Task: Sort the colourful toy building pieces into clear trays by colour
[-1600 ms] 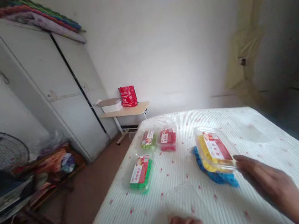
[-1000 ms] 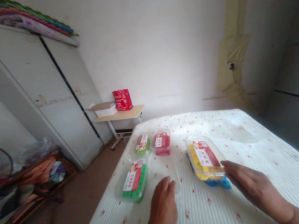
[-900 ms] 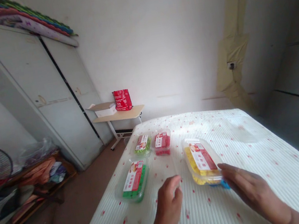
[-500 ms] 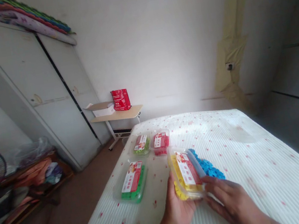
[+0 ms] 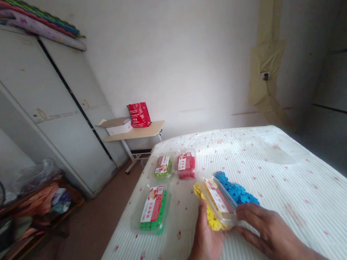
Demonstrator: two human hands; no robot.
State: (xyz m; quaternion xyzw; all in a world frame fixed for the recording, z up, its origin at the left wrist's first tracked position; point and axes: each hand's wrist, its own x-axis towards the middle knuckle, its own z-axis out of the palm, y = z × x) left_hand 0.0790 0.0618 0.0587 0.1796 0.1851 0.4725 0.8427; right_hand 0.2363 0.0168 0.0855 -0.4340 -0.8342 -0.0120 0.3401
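My left hand [image 5: 207, 236] cups a clear plastic box of yellow flower-edged plastic pieces [image 5: 212, 219] from its left and underside. Over it sits a clear lid [image 5: 218, 195] with a red and white label, tilted and set to the right, so yellow pieces show past its left rim. My right hand [image 5: 266, 227] pinches the lid's near right corner between thumb and fingers. Whether the lid is fully free of the box I cannot tell. Just behind the lid, blue plastic pieces [image 5: 237, 190] lie in a heap, partly hidden by it.
Left of my hands is a labelled box of green pieces [image 5: 153, 208]. Farther back are boxes of light green pieces [image 5: 163, 167] and red pieces [image 5: 186, 165]. A clear empty-looking container [image 5: 280, 150] lies at right on the white patterned cover [image 5: 304, 197]. A small table [image 5: 150, 129] stands beyond.
The lid has tilted and shifted right relative to the yellow pieces, which now show more along its left side. Both hands stay at nearly the same place.
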